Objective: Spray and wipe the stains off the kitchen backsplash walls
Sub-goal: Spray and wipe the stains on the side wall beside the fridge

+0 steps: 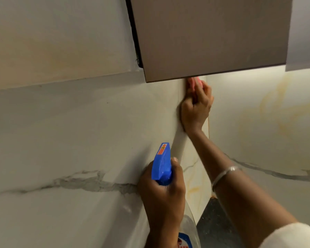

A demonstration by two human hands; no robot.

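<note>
Now, right hand (197, 108): raised into the corner where two wall faces meet; fingers curled round a pink sponge (195, 82), pressing it to the backsplash wall (79, 131)
Pink sponge: only partly seen above the knuckles, blurred; against the wall, just under the lower edge of the brown cabinet (213, 36)
Left hand (164, 194): lower, near the same corner; clamped round the neck of the spray bottle (162, 163); one fingertip shows beside the blue head
Spray bottle: blue trigger head pointing up along the wall; clear body below the hand, a blue and red label at the frame's bottom edge
Backsplash wall: pale marble look; grey veins (89, 181) on the left face; yellowish streaks (276, 99) on the lit right face
Rest: silver bangle (225, 174) on the right forearm; white sleeve (293, 237) at lower right; dark speckled counter (213, 221) at the corner's foot
</note>
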